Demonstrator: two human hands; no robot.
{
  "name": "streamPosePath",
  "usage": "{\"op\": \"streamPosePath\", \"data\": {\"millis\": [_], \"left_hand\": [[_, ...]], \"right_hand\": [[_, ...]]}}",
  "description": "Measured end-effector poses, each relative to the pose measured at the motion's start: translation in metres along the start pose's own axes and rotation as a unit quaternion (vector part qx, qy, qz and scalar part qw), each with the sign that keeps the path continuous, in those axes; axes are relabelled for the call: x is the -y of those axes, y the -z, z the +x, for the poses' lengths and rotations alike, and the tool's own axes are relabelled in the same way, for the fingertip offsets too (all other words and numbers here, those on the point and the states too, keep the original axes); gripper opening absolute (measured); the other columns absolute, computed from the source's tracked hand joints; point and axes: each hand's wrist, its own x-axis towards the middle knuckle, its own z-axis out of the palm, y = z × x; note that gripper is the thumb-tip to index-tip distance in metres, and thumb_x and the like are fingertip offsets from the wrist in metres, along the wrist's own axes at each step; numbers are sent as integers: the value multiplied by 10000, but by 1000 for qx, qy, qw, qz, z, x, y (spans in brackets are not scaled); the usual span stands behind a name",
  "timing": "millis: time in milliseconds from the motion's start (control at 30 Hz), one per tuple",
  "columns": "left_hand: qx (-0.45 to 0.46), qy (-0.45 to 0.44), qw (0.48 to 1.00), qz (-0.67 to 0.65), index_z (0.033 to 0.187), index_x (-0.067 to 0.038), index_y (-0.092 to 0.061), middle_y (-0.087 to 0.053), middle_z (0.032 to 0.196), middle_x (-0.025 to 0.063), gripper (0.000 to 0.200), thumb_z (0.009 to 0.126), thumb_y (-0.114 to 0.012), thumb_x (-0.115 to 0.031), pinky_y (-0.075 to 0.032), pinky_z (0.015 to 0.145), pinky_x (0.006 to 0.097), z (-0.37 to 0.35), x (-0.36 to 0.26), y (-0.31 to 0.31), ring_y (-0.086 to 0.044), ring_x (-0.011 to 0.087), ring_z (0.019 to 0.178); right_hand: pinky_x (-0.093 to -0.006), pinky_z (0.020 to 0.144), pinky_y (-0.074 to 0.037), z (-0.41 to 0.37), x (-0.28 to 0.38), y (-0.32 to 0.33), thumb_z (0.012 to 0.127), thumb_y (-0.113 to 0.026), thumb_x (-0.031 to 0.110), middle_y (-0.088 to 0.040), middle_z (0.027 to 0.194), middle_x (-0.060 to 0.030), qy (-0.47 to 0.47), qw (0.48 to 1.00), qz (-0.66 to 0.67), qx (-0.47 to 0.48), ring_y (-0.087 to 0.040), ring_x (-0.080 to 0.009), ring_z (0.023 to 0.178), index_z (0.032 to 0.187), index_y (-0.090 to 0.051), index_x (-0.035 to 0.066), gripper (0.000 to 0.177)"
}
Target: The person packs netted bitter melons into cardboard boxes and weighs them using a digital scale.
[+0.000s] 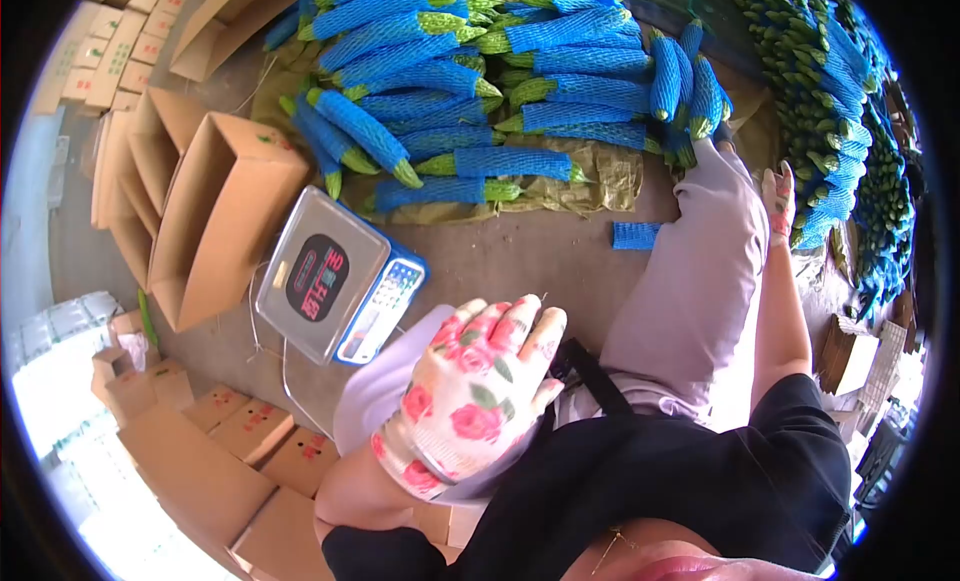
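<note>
The left hand (480,376), in a floral-patterned glove, is raised above the person's lap, back of the hand in view. Its fingers are extended and grip nothing visible. The right hand (780,203), also gloved, is well apart from it, beside the right knee and near the right-hand pile (835,181) of green vegetables in blue net. Whether it holds anything cannot be determined.

Further net-covered vegetables (520,163) lie in rows at the far side, on an olive sheet (605,176); a few stand or lean near the right foot. A short blue net piece (635,236) lies on the floor near the right leg. A scale (330,276) rests at the left, beside cardboard cartons (225,216).
</note>
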Motion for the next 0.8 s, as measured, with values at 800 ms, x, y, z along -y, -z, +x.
{"op": "streamPosePath", "data": {"millis": [800], "left_hand": [[-473,-19,757,-451,1270,3,-507,-564,1231,202,323,952,-475,-43,-459,980,399,-163,1,-61,-593,304,1091]], "right_hand": [[-244,890,-408,-39,201,182,969,-526,292,-576,1132,-24,249,945,27,211,-531,-95,959,1334,-501,60,433]]}}
